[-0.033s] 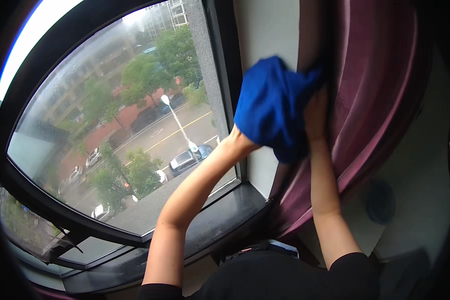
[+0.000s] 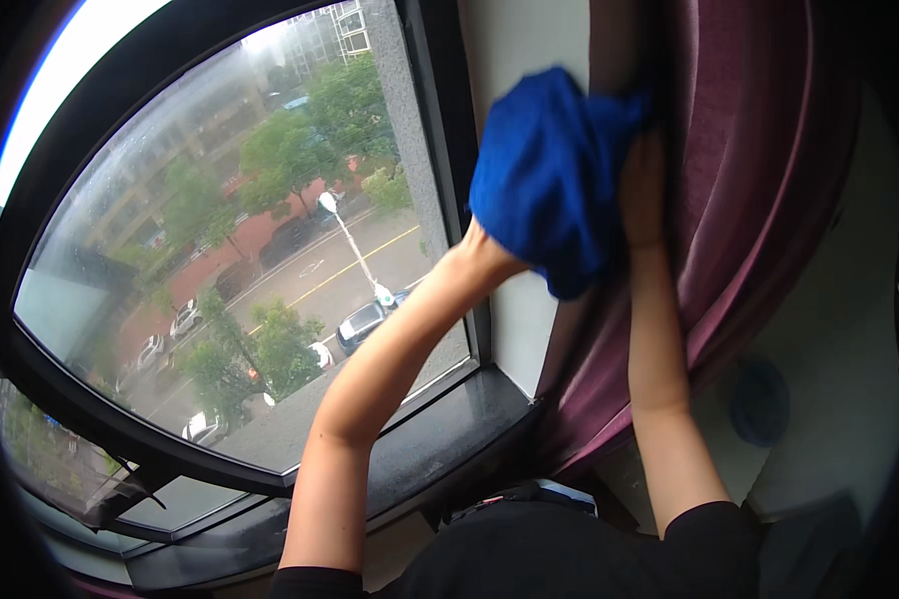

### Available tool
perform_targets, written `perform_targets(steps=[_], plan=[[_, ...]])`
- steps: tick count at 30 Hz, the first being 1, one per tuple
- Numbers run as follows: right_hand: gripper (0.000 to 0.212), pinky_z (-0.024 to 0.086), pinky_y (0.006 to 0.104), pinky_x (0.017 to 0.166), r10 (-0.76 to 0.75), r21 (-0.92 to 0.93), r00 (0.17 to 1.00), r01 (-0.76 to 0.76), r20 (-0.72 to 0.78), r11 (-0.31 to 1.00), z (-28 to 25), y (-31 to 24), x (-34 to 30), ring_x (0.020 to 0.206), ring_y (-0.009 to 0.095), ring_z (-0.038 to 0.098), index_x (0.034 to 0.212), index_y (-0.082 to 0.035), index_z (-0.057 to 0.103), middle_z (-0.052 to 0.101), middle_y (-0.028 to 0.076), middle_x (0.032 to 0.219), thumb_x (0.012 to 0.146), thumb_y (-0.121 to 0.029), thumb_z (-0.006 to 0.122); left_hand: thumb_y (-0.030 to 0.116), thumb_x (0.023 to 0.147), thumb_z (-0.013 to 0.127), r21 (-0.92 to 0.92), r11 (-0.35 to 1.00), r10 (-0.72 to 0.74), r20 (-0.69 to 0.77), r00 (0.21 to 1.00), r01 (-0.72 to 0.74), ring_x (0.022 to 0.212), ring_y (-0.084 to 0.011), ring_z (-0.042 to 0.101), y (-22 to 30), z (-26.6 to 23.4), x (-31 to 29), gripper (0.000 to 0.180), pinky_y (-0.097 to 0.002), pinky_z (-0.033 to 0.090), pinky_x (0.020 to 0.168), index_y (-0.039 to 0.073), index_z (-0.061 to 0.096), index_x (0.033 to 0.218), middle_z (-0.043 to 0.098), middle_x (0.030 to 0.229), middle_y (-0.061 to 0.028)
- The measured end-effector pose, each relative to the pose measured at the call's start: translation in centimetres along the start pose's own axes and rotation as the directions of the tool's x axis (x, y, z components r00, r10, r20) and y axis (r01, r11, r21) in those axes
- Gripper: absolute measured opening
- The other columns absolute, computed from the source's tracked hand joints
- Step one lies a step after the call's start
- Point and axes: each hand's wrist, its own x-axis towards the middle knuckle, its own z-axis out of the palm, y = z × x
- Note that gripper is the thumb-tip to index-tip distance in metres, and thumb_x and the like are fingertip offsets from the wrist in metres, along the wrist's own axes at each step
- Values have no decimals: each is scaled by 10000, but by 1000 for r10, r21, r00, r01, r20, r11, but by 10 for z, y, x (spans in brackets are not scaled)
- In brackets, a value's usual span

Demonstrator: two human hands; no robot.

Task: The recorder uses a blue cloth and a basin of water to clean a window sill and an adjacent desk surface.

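Note:
A bunched blue cloth [image 2: 549, 185] is raised against the pale strip of wall beside the window. My left hand [image 2: 484, 250] is closed on it from the lower left; the fingers disappear behind the fabric. On the other side my right hand [image 2: 644, 185] is beside the purple curtain [image 2: 714, 200], a little blurred. A corner of the cloth stretches to its fingertips, which look closed on it. How much of the fabric each hand grips is hidden.
To the left stands a dark-framed window [image 2: 449, 160], with trees and a street with cars beyond its glass. A black sill [image 2: 449, 424] runs below it. A blue bucket-like container [image 2: 759, 402] is at the lower right, near the pale wall.
Both hands and the blue cloth have moved slightly upward along the wall, with the right hand also shifting a little to the right.

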Motion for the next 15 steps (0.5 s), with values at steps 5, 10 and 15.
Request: perform_targets(steps=[5,10,15], plan=[[476,344,459,1157,48,70,995,-54,88,996,81,179,165,1312,449,450,1391,80,468,482,302,1399,980,-153,522,322,869,738,28,993,116,-151,982,-113,1206,-358,592,-51,27,136,505,-479,443,1041,44,626,1275,639,1276,-185],[620,266,409,1209,414,568,853,-520,316,638,27,46,171,1469,342,326,1495,21,415,370,207,1577,943,-213,572,232,895,725,134,941,-334,219,917,311,1214,-460,530,-16,7,112,552,-463,400,1078,-57,525,1321,580,1243,-296],[763,219,504,1211,180,576,975,-222,130,786,-16,-1,-23,1413,462,365,1468,46,402,416,277,1503,923,-441,618,183,896,705,6,967,-255,63,965,255,1183,-391,601,5,56,-65,419,-455,453,1025,18,635,1274,646,1228,-234]])
